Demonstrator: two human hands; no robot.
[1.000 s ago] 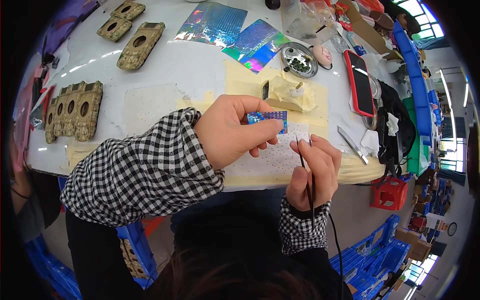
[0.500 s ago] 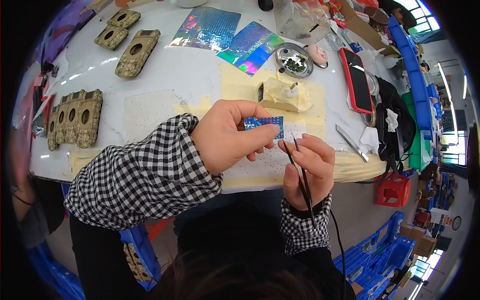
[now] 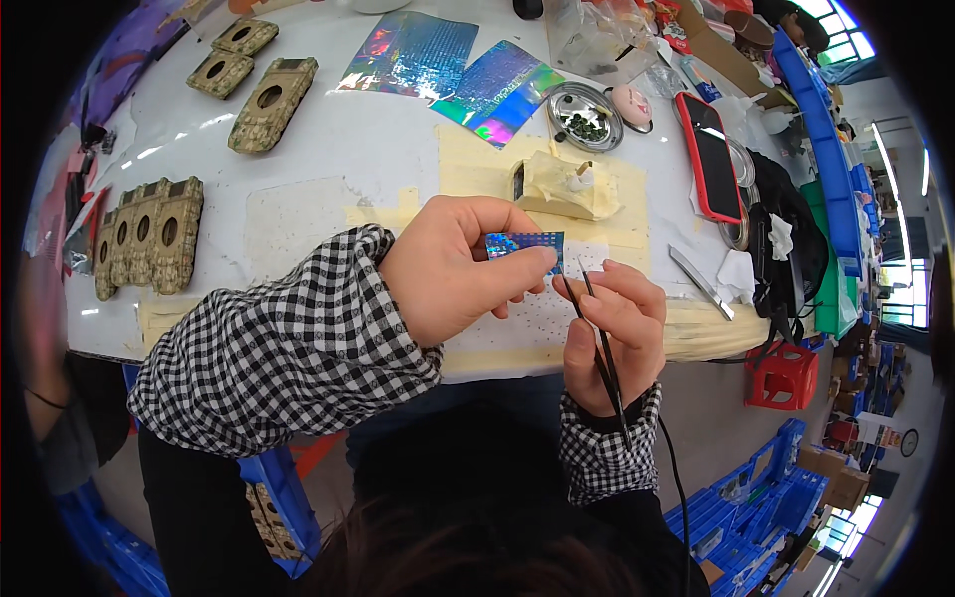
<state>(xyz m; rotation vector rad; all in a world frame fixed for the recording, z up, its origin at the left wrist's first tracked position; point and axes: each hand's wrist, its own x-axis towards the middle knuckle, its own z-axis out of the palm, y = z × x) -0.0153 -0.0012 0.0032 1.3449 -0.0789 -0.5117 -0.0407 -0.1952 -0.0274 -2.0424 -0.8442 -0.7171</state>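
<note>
My left hand (image 3: 463, 264) pinches a small shiny blue holographic sheet (image 3: 524, 245) between thumb and fingers, its free corner showing past the thumb. Black tweezers (image 3: 604, 360) are gripped in my right hand (image 3: 622, 333), their two tips apart and pointing up close to the sheet's right edge. Under both hands lies a white paper (image 3: 537, 328) sprinkled with tiny dark specks. Just beyond them stands a block wrapped in yellowish masking tape (image 3: 567, 186) with a short stub rising from its top. Both sleeves have black-and-white checks.
Camouflage model tank hulls (image 3: 149, 237) sit at the left, with another hull (image 3: 273, 105) farther back. Two larger holographic sheets (image 3: 413, 55) lie at the far side. A round dish (image 3: 585, 117) holds small dark green parts. Right of it are a red-cased phone (image 3: 708, 157) and a craft knife (image 3: 700, 283).
Almost nothing differs. The sheet and the tweezers stay in nearly the same place, with only a slight shift of the view.
</note>
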